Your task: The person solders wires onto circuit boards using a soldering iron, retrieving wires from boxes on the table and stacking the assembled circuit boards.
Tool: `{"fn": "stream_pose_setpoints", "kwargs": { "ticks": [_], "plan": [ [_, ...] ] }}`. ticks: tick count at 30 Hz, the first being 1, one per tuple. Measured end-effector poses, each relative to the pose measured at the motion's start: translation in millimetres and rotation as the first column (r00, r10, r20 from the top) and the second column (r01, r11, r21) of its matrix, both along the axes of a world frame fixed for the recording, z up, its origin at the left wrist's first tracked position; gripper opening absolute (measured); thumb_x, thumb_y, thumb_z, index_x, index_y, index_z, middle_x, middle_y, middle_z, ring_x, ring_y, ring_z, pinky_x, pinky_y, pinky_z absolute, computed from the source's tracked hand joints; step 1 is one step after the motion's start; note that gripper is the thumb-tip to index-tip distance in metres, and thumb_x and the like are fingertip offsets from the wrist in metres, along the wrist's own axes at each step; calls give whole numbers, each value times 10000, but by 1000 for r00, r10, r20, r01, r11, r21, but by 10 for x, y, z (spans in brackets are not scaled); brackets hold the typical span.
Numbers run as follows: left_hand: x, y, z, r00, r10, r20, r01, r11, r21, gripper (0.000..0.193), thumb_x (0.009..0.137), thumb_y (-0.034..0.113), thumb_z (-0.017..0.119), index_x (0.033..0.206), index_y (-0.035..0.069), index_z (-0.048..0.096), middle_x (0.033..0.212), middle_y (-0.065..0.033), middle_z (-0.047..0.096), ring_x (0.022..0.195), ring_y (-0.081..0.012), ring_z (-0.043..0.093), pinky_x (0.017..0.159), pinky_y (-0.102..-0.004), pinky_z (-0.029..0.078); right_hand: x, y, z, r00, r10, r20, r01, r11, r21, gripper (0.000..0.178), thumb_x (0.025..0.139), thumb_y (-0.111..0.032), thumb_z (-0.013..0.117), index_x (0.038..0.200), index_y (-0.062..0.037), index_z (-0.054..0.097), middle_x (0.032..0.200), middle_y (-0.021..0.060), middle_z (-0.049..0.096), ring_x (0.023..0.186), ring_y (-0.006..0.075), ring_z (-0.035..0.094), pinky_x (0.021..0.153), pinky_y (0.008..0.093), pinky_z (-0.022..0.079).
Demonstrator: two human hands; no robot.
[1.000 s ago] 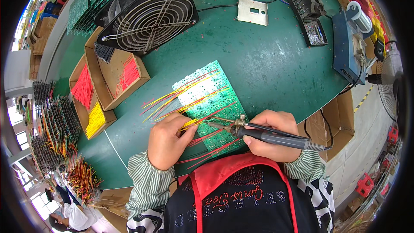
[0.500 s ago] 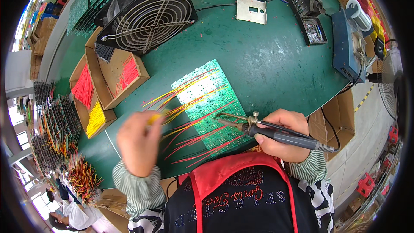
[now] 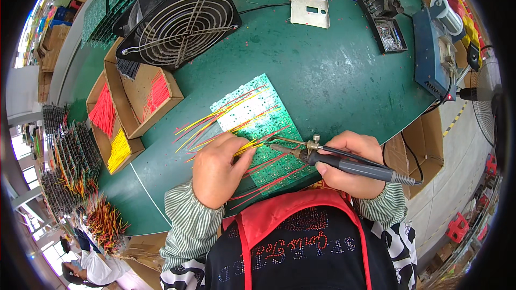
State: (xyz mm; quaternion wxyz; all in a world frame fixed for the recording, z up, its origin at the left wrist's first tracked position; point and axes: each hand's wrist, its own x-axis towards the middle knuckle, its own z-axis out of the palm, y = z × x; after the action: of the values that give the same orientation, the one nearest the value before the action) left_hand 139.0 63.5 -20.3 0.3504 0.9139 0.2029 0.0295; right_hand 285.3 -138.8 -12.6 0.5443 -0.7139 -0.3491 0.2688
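A green circuit board panel point(image 3: 277, 99) lies on the bench, with several red and yellow wires point(image 3: 231, 106) running off its left side. My left hand point(image 3: 219, 171) is over the board's left edge, thumb and fingers pinched on yellow wire point(image 3: 248, 146), its end near the iron's tip. In my right hand point(image 3: 352, 165) is a grey soldering iron point(image 3: 344, 166) with a thin feed tube fixed along it. Its tip point(image 3: 274, 146) points left at the board, close to the yellow wire. Whether the tip touches the joint I cannot tell. My left hand hides part of the wires.
Left of the board, cardboard boxes point(image 3: 141, 123) hold red, yellow and dark wires. Behind them stands a black fan point(image 3: 183, 27). A blue soldering station point(image 3: 430, 59) with a solder spool point(image 3: 446, 15) is at the right, near a black parts tray point(image 3: 389, 37) and a metal plate point(image 3: 310, 12).
My left hand has come right, from beside the wire boxes to the board, bringing yellow wire to the iron's tip. My right hand and the soldering iron have barely moved.
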Motion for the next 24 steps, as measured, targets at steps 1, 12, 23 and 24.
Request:
{"fn": "stream_pose_setpoints", "kwargs": {
  "ticks": [1,12,23,24],
  "plan": [
    [2,-1,3,1000,2,2,-2,1000,3,125,768,107,686,827,10,637,753,-118,593,676,-289,590,594,-368,461,2,0,1,1000,0,-1,0,1000,0,188,675,-74,734,807,-14,614,660,62,640,542,115,612,510,238,458],
    [-71,192,91,999,42,28,-44,995,89,114,767,99,694,820,12,641,754,-104,605,624,-253,592,567,-372,466,37,-56,77,999,-38,3,38,999,-4,184,667,-73,735,795,-8,620,674,62,650,552,123,623,520,241,471],
    [112,-92,21,1000,-7,9,8,1000,-10,83,755,80,677,798,41,617,744,-97,597,639,-271,595,577,-364,465,80,-161,109,998,-66,-5,66,997,-39,179,698,-88,717,815,0,615,669,51,647,581,81,616,533,222,472],
    [138,-92,10,1000,-12,9,12,1000,-12,83,755,80,677,798,41,617,744,-97,597,639,-271,595,577,-364,465,87,-166,111,997,-74,-17,73,996,-44,181,700,-92,717,819,-1,615,665,50,645,584,78,615,534,223,472]
  ]
}}
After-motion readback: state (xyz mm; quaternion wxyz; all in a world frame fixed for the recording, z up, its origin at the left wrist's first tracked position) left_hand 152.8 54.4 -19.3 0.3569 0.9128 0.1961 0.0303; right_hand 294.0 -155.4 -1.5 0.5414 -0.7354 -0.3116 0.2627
